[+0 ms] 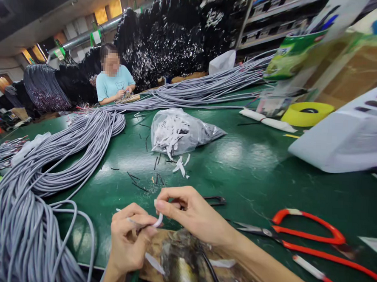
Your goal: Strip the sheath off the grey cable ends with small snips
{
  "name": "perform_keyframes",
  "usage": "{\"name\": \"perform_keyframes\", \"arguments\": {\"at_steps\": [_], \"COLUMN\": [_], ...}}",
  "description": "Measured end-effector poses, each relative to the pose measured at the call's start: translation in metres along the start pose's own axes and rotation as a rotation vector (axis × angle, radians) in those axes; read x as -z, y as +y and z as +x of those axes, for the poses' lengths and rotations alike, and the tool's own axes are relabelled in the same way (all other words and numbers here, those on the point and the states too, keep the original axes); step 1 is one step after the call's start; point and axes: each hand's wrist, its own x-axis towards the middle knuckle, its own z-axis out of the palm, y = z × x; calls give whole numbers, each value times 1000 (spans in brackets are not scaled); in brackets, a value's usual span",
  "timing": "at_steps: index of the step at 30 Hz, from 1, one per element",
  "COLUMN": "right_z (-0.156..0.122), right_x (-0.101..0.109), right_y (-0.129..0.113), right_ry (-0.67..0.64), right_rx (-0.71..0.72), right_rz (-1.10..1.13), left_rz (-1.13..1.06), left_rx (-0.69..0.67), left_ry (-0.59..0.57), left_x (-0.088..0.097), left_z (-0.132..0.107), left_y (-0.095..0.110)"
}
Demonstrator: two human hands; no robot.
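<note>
Close together in front of me, both hands are closed in pinches. My left hand grips what looks like the end of a grey cable, mostly hidden by the fingers. A short white strip curves up from the left fingertips. Its upper end is pinched between the thumb and finger of my right hand. Below the hands, a grimy metal device with a black cord rests on a worn wooden board. Loose white strips lie beside it.
Grey cable bundles cover the left and back of the green table. A clear bag of white scraps stands ahead. Red-handled scissors lie right, near yellow tape and a white plastic holder. A person sits opposite.
</note>
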Motion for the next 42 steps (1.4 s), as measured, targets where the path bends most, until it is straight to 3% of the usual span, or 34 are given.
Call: {"name": "perform_keyframes", "arguments": {"at_steps": [2,4,7,10,14,18,23,27,29,35,42], "right_z": [-2,-4,-6,-2,4,2,-3,-5,-7,-9,-8], "right_x": [-2,-3,-5,-7,-9,-10,-14,-17,-18,-23,-26], "right_y": [1,2,4,5,8,8,6,6,7,12,10], "right_ry": [14,90,121,95,-12,-36,-45,171,208,116,82], "right_rx": [17,131,257,123,-62,-133,-68,-23,40,109,64], "right_rz": [-50,-160,-227,-111,117,164,96,-44,-138,-370,-355], "left_rz": [55,143,264,330,312,321,399,318,238,133,162], "left_rx": [7,55,90,16,-98,-82,-8,152,219,236,233], "left_ry": [69,78,-75,-146,-89,70,143,220,284,311,295], "left_x": [-1,-2,-5,-8,-10,-11,-14,-18,-19,-17,-18], "left_z": [1,3,4,2,-3,-4,1,4,5,2,2], "left_y": [-1,-1,0,1,1,1,2,3,2,-1,-2]}}
